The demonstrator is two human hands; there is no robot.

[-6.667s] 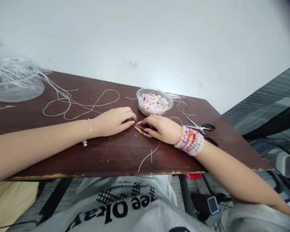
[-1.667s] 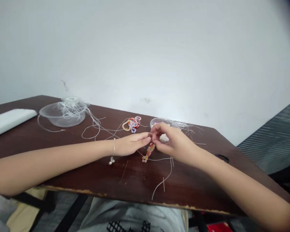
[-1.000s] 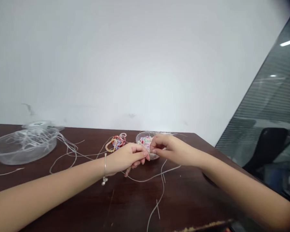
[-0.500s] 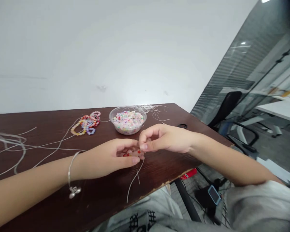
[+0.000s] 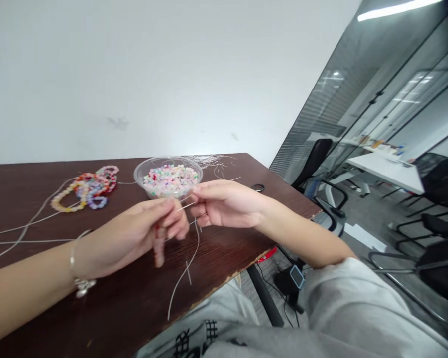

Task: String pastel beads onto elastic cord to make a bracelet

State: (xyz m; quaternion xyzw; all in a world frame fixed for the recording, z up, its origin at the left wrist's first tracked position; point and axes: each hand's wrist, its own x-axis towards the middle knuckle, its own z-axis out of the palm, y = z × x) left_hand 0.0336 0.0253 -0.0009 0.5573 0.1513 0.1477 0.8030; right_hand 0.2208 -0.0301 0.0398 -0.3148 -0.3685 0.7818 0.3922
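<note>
My left hand [image 5: 142,233] is raised above the table, its fingers curled around a short strand of pink beads [image 5: 159,247] that hangs below them. My right hand [image 5: 224,204] is a little to the right, with its thumb and fingers pinched on a thin white elastic cord [image 5: 186,205]. That cord runs across to my left fingers. A loose length of it [image 5: 188,272] falls toward the table's front edge. A silver charm bracelet [image 5: 81,285] sits on my left wrist.
A clear plastic bowl [image 5: 168,169] of mixed pastel beads stands just beyond my hands. Several finished beaded bracelets [image 5: 85,191] lie in a heap to its left. White cord scraps [image 5: 205,160] and a small black ring [image 5: 258,188] lie on the dark wooden table [image 5: 224,243].
The bead strand has risen off the table into my left hand. My hands have drawn apart, with the cord stretched between them. The view has turned right, and the bracelets from my right wrist now lie on the table.
</note>
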